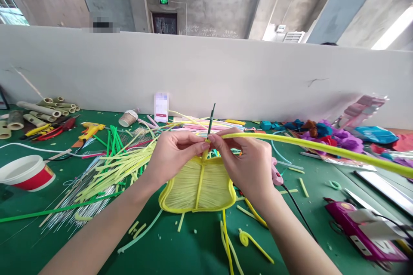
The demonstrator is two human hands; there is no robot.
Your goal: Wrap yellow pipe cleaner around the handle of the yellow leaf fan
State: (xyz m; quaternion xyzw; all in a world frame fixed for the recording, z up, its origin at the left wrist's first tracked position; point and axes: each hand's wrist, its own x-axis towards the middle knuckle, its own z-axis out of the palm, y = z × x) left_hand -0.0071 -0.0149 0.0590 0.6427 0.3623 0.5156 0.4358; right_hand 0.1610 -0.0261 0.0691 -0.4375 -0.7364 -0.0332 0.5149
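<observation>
My left hand (172,151) pinches the top of a yellow leaf-shaped piece (197,189) made of pipe cleaners, held just above the green table (180,249). My right hand (248,163) pinches a long yellow-green pipe cleaner (322,148) that runs off to the right. Both pinches meet at a dark green stem (211,120) that sticks up between the fingers. The leaf hangs below both hands.
A pile of yellow and green pipe cleaners (119,163) lies left, with a red-and-white cup (27,172), a yellow glue gun (90,128) and bamboo tubes (48,109). Right: a pink glue gun (275,174), purple and blue fluff (335,137), a magenta device (364,232). A white partition (206,68) stands behind.
</observation>
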